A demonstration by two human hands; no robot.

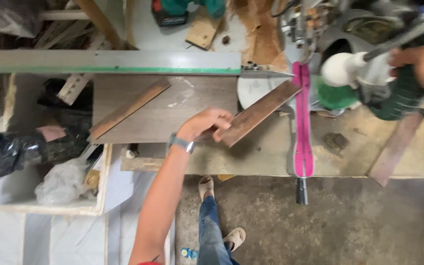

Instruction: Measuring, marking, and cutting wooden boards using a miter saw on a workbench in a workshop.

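Our left hand (207, 125) presses the wooden strip (258, 112) flat beside the miter saw (359, 73), steadying it, while our right hand (420, 61) clenches the saw's handle (403, 91).

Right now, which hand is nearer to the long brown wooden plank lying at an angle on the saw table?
The left hand: it rests on the long brown wooden plank near its lower end. The right hand is apart from it, up at the right, gripping the green saw handle.
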